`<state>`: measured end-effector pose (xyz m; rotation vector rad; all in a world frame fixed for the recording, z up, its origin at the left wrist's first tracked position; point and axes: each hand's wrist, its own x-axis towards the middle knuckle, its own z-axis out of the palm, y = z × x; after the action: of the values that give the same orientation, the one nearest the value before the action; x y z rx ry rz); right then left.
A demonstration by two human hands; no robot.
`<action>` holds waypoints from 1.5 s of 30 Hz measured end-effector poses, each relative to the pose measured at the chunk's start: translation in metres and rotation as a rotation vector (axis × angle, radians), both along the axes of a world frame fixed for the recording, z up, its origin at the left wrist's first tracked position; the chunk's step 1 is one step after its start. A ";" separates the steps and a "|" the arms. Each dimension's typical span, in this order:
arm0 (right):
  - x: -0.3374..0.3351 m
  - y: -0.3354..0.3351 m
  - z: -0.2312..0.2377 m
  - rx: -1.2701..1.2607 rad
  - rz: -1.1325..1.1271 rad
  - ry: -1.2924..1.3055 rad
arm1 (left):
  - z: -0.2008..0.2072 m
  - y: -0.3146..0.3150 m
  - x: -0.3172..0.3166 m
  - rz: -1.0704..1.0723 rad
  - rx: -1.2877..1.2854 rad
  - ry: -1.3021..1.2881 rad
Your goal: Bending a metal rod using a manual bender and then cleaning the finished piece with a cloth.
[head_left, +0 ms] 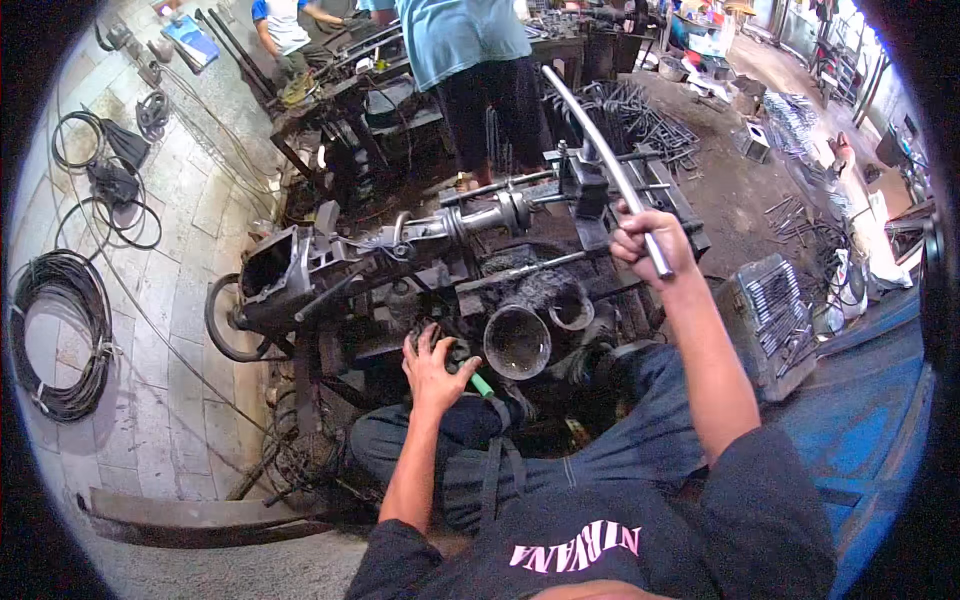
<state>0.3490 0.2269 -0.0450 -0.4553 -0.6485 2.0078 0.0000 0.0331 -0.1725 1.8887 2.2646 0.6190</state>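
My right hand is closed round a long, shiny metal rod, near its lower end. The rod slants up and away to the left, above the right end of a greasy metal machine. Fingers spread, my left hand is over a dark part at the machine's near side; whether it presses on that part I cannot tell. Just right of its thumb shows a green handle-like piece. A round metal bowl stands right of that hand, with a smaller ring-shaped container beside it.
A handwheel juts from the machine's left end. On my right is a box of thin metal rods. Bent bars lie piled on the floor beyond. Another person stands across the machine. Coiled black cable lies far left.
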 end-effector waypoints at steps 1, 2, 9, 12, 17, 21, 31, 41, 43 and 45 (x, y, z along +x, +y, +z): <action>0.000 0.001 -0.002 0.027 0.032 0.020 | 0.003 0.001 0.004 -0.015 0.009 0.018; -0.014 -0.003 0.009 0.020 -0.023 -0.092 | 0.006 -0.001 0.001 -0.023 0.012 0.048; -0.008 -0.005 0.003 -0.065 0.001 0.028 | 0.016 -0.008 0.018 0.001 -0.067 0.209; 0.001 -0.002 0.003 -0.053 -0.020 0.034 | 0.011 -0.008 0.015 -0.006 -0.037 0.181; 0.018 -0.001 0.011 -0.021 -0.049 -0.167 | -0.012 -0.008 0.011 0.058 0.135 0.175; 0.024 0.006 0.013 0.012 -0.078 -0.354 | -0.016 -0.005 0.015 0.103 0.178 0.194; 0.056 0.020 0.025 0.224 -0.107 -0.690 | 0.001 -0.010 0.014 0.060 0.203 0.039; -0.007 -0.019 0.074 0.875 -0.311 -2.300 | 0.167 0.190 0.072 -0.070 1.000 -0.422; 0.003 -0.017 0.073 0.859 -0.312 -2.311 | 0.200 0.271 0.101 -0.151 0.985 -0.633; 0.016 -0.014 0.070 0.841 -0.341 -2.303 | 0.229 0.337 0.126 -0.246 0.864 -0.582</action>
<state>0.3653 0.2128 0.0246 -1.9787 -2.2055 -0.1246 0.1258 0.3699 0.0561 1.8363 1.4480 2.0077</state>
